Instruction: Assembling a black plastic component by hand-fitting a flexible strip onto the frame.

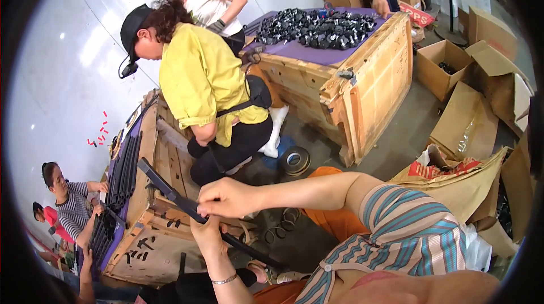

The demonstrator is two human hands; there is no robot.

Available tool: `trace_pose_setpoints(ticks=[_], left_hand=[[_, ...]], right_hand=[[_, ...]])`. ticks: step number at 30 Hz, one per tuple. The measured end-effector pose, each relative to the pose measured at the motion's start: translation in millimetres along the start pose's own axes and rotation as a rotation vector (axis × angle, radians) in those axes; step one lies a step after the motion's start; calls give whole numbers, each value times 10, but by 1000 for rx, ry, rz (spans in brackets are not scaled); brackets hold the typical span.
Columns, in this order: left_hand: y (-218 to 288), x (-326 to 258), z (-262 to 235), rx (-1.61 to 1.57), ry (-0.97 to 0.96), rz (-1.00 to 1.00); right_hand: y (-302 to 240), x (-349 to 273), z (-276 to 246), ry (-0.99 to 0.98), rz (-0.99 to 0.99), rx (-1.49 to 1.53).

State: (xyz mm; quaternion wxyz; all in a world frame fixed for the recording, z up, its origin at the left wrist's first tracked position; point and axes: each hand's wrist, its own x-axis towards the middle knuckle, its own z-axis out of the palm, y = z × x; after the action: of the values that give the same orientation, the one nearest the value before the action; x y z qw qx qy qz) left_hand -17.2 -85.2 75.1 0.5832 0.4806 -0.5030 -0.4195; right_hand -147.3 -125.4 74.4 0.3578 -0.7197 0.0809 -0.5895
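Note:
A long, straight black bar (pixel 165 188) slants across the lower middle, running from upper left down to lower right. My left hand (pixel 208 237), with a bracelet at its wrist, is closed around the middle of the bar from below. Just above it, my right hand (pixel 229 196) reaches across from the right, its fingers bent and pinched together against the bar. Whether a small part sits between those fingertips is hidden.
Several black bars (pixel 127 159) lie on a purple-covered wooden crate (pixel 148 176) at left. A crate (pixel 371 88) behind bears a heap of small black parts (pixel 314 29). A co-worker in yellow (pixel 198 71) sits ahead. Cardboard boxes (pixel 442 69) and a sack (pixel 453 182) stand at right.

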Motion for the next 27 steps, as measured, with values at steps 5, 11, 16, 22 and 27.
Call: trace_pose_setpoints(ticks=[5, 11, 16, 22, 27], left_hand=[[44, -33, 159, 36, -85, -35], [58, -96, 106, 40, -208, -87], [-224, -159, 76, -232, -392, -217], [-242, -237, -54, -229, -259, -172], [-229, -307, -228, -268, -149, -161]], right_hand=[[-145, 44, 22, -109, 4, -14], [-147, 101, -78, -72, 7, 8], [-114, 147, -410, 53, 30, -77], [-157, 103, -781, -50, 326, 75], [-78, 19, -670, -234, 519, 270]])
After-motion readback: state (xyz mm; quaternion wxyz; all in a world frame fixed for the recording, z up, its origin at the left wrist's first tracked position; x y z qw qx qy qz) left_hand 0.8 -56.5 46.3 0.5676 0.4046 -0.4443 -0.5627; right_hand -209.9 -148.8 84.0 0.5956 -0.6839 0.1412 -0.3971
